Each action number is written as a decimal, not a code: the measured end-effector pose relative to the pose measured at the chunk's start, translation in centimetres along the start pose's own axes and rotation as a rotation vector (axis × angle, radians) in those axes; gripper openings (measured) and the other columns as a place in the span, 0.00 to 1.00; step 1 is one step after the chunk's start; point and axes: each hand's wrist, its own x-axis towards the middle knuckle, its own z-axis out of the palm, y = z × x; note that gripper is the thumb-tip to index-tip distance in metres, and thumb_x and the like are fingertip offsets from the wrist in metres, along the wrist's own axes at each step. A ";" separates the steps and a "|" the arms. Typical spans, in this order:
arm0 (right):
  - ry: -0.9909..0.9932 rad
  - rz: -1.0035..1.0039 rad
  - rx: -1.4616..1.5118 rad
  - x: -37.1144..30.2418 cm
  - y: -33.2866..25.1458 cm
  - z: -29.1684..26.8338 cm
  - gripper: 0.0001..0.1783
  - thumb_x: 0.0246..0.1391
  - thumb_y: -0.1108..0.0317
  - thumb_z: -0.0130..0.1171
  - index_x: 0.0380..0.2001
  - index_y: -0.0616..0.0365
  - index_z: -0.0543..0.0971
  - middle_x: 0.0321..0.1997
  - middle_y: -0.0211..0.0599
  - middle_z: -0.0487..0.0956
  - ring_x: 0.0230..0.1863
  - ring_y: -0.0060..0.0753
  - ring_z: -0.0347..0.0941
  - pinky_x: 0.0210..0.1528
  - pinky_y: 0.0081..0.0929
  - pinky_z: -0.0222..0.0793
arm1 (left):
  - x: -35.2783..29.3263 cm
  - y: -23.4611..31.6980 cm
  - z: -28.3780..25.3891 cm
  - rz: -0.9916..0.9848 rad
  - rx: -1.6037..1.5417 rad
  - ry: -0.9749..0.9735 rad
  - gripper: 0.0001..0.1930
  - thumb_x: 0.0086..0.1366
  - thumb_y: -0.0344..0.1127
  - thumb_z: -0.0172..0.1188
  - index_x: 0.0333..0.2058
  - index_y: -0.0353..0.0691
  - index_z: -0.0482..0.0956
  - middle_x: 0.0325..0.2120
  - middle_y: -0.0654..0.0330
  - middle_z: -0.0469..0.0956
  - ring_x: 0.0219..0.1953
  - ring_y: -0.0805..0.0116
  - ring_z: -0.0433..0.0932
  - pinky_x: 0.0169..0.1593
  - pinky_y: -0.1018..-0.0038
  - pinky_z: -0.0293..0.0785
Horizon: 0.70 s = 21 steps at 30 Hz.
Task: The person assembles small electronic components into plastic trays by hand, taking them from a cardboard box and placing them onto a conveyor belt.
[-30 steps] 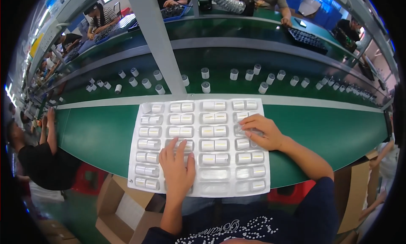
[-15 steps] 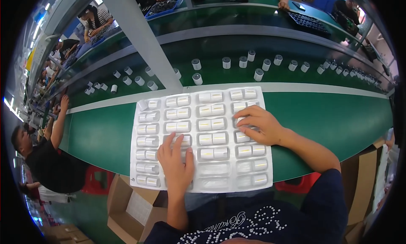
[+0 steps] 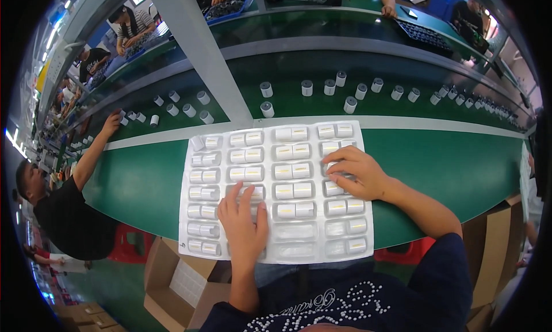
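Observation:
A white plastic tray point(image 3: 268, 159) lies in front of me on the green worktop. Most of its pockets hold small white cylinders, each with a thin yellow mark. Two near pockets of the third column hold nothing, and two near pockets of the fourth column hold one cylinder each. My left hand point(image 3: 244, 220) rests over the second column, fingers apart, fingertips by a cylinder point(image 3: 257, 193); it hides the pockets beneath. Over the upper fourth column, my right hand point(image 3: 359, 172) is curved with fingers apart, partly covering cylinders. I see nothing lifted by either hand.
Beyond the worktop, more white cylinders point(image 3: 307, 88) stand on a green belt point(image 3: 287, 110). A grey post point(image 3: 198, 50) rises behind the tray. At left, a co-worker's hand point(image 3: 113, 125) is at the belt. Open cardboard boxes point(image 3: 164, 286) sit below.
The co-worker at left has stretched a hand forward to cylinders on the belt. My hands and the tray sit slightly further right in the picture, with their relation nearly the same.

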 end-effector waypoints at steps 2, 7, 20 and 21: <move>0.001 0.004 0.002 0.0 0.1 0.1 0.07 0.51 0.73 0.63 0.35 0.59 0.83 0.51 0.40 0.80 0.51 0.43 0.75 0.50 0.34 0.72 | 0.0 -0.1 0.0 -0.003 -0.017 0.004 0.20 0.60 0.31 0.60 0.52 0.38 0.75 0.58 0.50 0.71 0.55 0.46 0.66 0.62 0.52 0.55; 0.005 0.011 -0.002 -0.1 0.3 -0.3 0.07 0.51 0.73 0.63 0.35 0.59 0.83 0.51 0.40 0.80 0.51 0.42 0.75 0.51 0.34 0.71 | 0.5 0.0 0.4 0.014 -0.043 -0.014 0.19 0.60 0.31 0.61 0.51 0.37 0.74 0.57 0.52 0.73 0.55 0.46 0.66 0.63 0.53 0.55; 0.057 0.033 -0.030 -0.2 -1.4 0.0 0.05 0.51 0.77 0.60 0.32 0.64 0.78 0.48 0.50 0.79 0.46 0.48 0.75 0.49 0.37 0.70 | 0.5 -0.2 0.4 0.037 -0.082 0.048 0.21 0.59 0.36 0.64 0.51 0.38 0.73 0.50 0.54 0.73 0.54 0.46 0.66 0.58 0.53 0.62; 0.038 0.053 -0.025 -0.3 -2.0 -0.3 0.05 0.52 0.77 0.59 0.33 0.65 0.78 0.48 0.50 0.78 0.48 0.48 0.75 0.51 0.36 0.69 | 0.4 -0.3 0.1 -0.005 -0.040 0.085 0.21 0.59 0.36 0.64 0.51 0.38 0.73 0.50 0.54 0.73 0.54 0.46 0.66 0.58 0.53 0.62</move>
